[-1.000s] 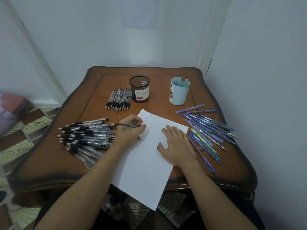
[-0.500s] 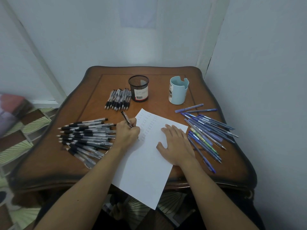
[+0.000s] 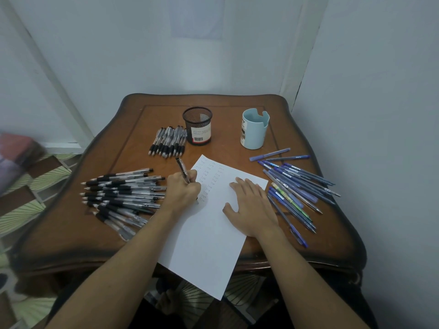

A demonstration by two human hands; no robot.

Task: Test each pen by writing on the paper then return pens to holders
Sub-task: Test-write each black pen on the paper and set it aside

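My left hand grips a black pen in a writing hold, its tip down on the left edge of the white paper, beside columns of small written words. My right hand lies flat on the paper with fingers spread. A large heap of black pens lies left of the paper. A small row of black pens sits by the black mesh holder. The pale blue holder stands at the back right, with blue pens spread in front of it.
The wooden table stands in a corner between pale walls. The paper's near end hangs over the table's front edge. A patterned floor and a blurred reddish object show at the left.
My left hand turned the pen from lying sideways to upright, then moved it down onto the paper's left edge. My right hand stayed flat on the paper.
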